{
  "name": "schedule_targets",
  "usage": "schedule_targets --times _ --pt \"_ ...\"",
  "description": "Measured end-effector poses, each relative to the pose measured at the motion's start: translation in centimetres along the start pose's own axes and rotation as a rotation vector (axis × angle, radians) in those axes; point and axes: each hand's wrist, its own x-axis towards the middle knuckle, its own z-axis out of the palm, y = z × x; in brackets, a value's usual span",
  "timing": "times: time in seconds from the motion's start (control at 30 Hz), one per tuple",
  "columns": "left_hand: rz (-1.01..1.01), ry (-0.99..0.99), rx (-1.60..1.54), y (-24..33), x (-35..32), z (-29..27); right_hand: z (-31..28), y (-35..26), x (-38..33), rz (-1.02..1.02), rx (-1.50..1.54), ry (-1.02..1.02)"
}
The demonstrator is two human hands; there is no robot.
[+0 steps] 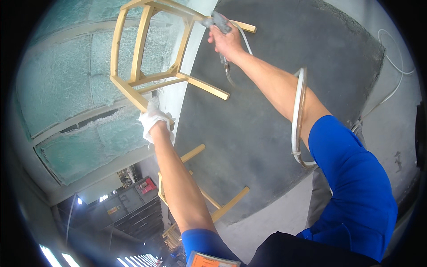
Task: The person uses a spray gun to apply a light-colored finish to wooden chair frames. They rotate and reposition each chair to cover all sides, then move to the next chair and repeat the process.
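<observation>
Overhead, in the upper left of the frame, a bare wooden chair frame (147,58) is held up, made of pale, smooth, square-edged slats joined at right angles. One of its lower rails is gripped by the left hand (153,120), which is wrapped in a crumpled white cloth (149,115); the fingers are closed around the wood. At the top centre, a grey metal spray gun (218,22) is clasped by the right hand (227,42), fingers shut round its handle, with the nozzle lying against the top rail of the chair frame. Two hoses are seen trailing from the gun: a white hose (297,111) looped round the right forearm and a clear hose (229,75) hanging below the wrist. Blue short sleeves (351,178) are worn on both arms. Behind the arms, a large, round, dark grey turntable (275,111) with a rough, matted surface fills the middle of the frame. A second pale wooden frame (209,200) is seen at its lower edge, in the lower centre. Frosted, crusted panels (58,80) in a pale frame cover the left side. A thin white cable (396,66) lies on the grey floor at the upper right.
</observation>
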Motion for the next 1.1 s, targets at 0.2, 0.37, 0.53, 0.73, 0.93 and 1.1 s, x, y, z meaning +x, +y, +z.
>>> schedule_targets --times 0.2,0.37,0.53,0.73,0.93,1.1 --pt "0.007 -0.024 0.037 0.6 0.2 -0.3 1.3 -2.8 0.1 -0.531 -0.514 -0.281" --pt "0.032 -0.015 -0.008 -0.1 0.7 -0.2 2.7 -1.9 -1.5 -0.732 -0.764 -0.603" --pt "0.061 -0.03 -0.073 -0.5 0.4 0.0 4.5 -1.4 -4.2 -0.602 -0.62 -0.839" --pt "0.039 -0.016 -0.089 0.5 -2.2 0.7 5.2 -3.0 -5.7 -0.099 -0.336 -0.811" --pt "0.082 -0.018 -0.286 0.4 -6.3 1.4 6.1 -1.6 -3.7 0.3 -0.254 -0.61" --pt "0.064 0.1 -0.336 0.6 -9.3 2.0 6.3 0.7 -3.0 -0.047 -0.646 -0.461"
